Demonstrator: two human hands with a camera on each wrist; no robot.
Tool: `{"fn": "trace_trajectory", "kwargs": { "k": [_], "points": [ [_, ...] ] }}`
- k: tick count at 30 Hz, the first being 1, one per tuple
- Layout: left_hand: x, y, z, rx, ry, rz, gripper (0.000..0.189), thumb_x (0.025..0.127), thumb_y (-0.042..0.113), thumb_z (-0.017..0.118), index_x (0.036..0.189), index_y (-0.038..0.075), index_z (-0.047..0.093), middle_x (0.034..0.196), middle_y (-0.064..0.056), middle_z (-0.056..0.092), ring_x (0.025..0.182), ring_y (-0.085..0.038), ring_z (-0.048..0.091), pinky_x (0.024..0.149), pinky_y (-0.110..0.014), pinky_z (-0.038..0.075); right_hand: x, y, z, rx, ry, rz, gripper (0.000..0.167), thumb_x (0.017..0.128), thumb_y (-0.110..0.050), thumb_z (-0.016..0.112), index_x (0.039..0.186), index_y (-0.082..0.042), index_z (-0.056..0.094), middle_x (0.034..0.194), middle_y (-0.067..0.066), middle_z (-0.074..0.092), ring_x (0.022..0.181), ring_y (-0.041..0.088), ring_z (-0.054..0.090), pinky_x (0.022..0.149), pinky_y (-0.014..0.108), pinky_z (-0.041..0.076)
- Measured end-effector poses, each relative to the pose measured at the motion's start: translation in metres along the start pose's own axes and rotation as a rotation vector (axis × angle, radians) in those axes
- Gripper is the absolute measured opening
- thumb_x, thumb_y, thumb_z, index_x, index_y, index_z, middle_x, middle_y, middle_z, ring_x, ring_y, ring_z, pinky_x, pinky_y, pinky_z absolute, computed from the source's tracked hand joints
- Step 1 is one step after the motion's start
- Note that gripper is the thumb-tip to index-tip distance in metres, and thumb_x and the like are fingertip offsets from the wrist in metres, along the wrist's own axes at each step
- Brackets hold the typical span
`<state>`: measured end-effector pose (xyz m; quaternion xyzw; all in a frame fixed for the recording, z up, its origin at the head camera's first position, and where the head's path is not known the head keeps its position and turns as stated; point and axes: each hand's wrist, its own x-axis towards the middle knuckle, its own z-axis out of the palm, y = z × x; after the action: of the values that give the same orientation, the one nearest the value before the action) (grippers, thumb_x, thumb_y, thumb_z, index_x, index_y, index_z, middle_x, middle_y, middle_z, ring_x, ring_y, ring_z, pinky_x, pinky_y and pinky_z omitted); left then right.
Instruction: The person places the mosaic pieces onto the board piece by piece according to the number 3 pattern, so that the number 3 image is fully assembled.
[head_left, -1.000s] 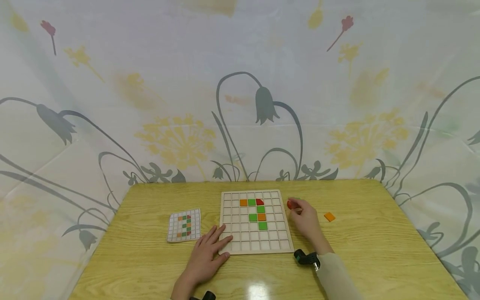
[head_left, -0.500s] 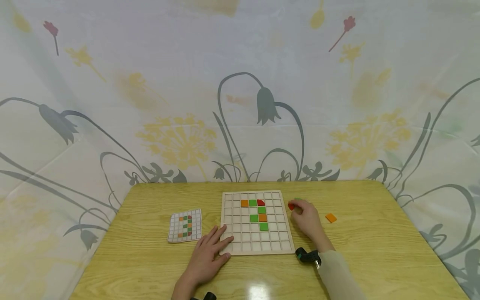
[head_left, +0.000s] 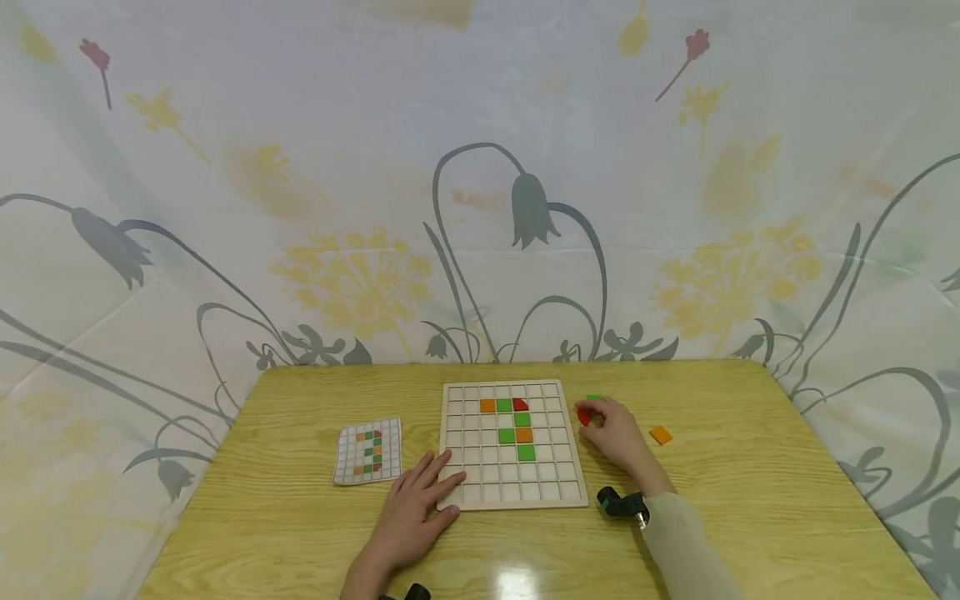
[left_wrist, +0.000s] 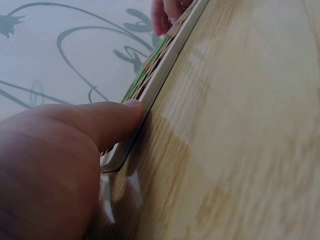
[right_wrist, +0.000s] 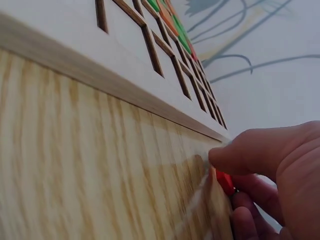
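Note:
A wooden grid board [head_left: 480, 492] lies on the table, with green, orange and red tiles set in some of its squares. My left hand [head_left: 411, 517] rests flat with spread fingers on the board's lower left corner; in the left wrist view its thumb [left_wrist: 117, 117] presses the board's edge. Just right of the board, my right hand [head_left: 618, 433] pinches a red tile [head_left: 584, 417] between thumb and fingers. That red tile [right_wrist: 225, 182] is partly hidden by the fingers in the right wrist view. Behind the right hand, a green tile [head_left: 594, 397] shows in part.
Left of the board lies a pattern card [head_left: 345, 458] printed with a coloured grid. An orange tile [head_left: 661, 435] lies on the table [head_left: 757, 500] right of my right hand. A flower-patterned cloth [head_left: 637, 250] rises behind the table's far edge.
My right hand stays beside the board, shifting slightly, and more of the red tile and of the green tile behind it now shows. The left hand has not moved.

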<state>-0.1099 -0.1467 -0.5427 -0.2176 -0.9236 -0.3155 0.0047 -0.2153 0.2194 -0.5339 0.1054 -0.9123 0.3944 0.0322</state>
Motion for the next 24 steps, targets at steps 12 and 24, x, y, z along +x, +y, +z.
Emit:
{"fn": "trace_trajectory", "kwargs": {
  "k": [12,24],
  "points": [
    [0.0002,0.0006,-0.0014,0.01,-0.004,0.004,0.045,0.099,0.038,0.059,0.143,0.024,0.058,0.161,-0.001,0.031,0.149,-0.032,0.021,0.11,-0.066,0.019,-0.0041,0.0004,-0.002,0.029,0.007,0.031,0.026,0.089,0.0,0.072,0.114,-0.005,0.072,0.112,0.011,0.066,0.095,0.028,0.06,0.084,0.046,0.049],
    [0.0006,0.0016,-0.002,0.008,-0.003,0.006,0.045,0.099,0.038,0.059,0.143,0.023,0.058,0.161,-0.002,0.032,0.149,-0.032,0.021,0.11,-0.065,0.02,-0.0072,-0.0001,-0.0019,0.059,0.002,0.066,0.024,0.09,0.0,0.071,0.113,-0.005,0.073,0.111,0.012,0.068,0.097,0.029,0.064,0.085,0.047,0.052]
  ]
}}
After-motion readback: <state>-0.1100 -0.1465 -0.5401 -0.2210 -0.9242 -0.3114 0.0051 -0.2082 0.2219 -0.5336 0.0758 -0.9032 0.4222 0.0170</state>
